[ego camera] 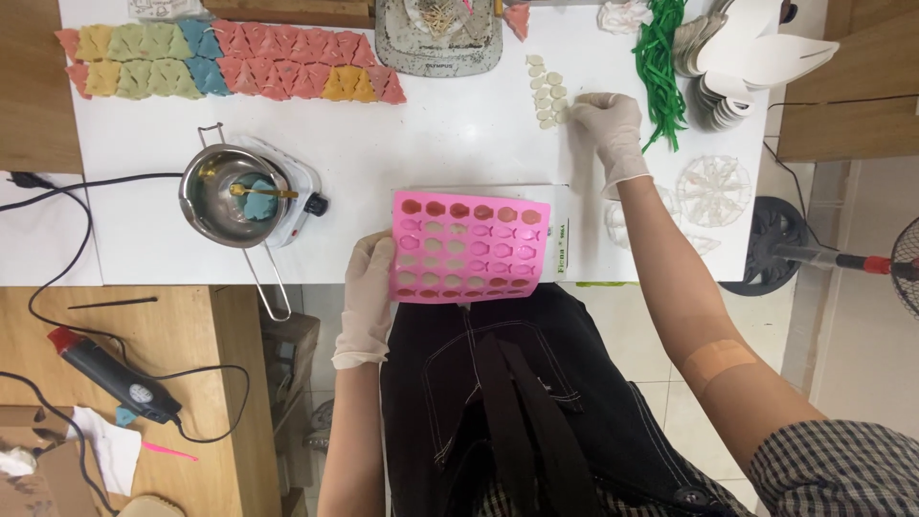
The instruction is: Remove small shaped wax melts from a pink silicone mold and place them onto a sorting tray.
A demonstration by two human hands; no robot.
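the white rectangular work table (459, 144) fills most of the view, and the person in a dark apron stands at its near edge. nearest to them lies the pink flexible silicone mould tray with rows of small shaped cavities (469, 247), resting at the table's front edge on a flat white box. the left hand (371, 287), in a pale latex glove, grips the tray's left edge, fingers curled around it. the right hand (607, 129), also gloved, reaches far across to the short column of small cream-white moulded pieces (548, 93) laid out on the table; its fingertips are pinched at the lower end of that column, though i cannot tell whether a piece is actually between them. judging from this, the step in hand is setting out or collecting demoulded pieces, and the next move calls for a light pinch so the small shapes neither crack nor scatter their neighbours. to the left stands a small steel pot on a white electric hotplate (235, 196), its long wire handle jutting past the table edge near the left forearm. along the far edge lie rows of pastel triangular pieces in orange, yellow, green, blue and pink (230, 62). just right of the reaching hand sits a heap of green strips (661, 67), close enough to be brushed.
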